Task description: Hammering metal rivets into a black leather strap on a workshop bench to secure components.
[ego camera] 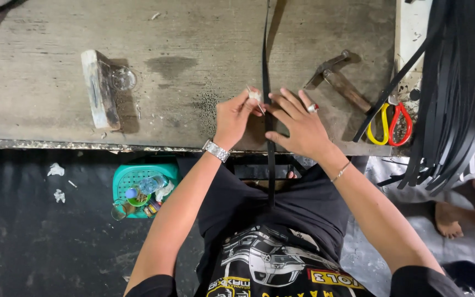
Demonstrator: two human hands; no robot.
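Partly hidden black strap (pixel 266 55), small pale object (pixel 254 95) in left hand (pixel 234 115), unclear

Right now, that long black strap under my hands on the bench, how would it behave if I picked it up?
The black strap would probably flop: it lies flat on the bench and drapes over the edge toward the lap. It looks thin and narrow, so likely light. The right hand presses it flat, suggesting it shifts easily.

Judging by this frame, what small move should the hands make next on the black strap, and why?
Probably draw the small tool in the left hand along the black strap. Its tip already sits at the strap's edge, and the right hand lies flat on the strap, pinning it to the workbench.
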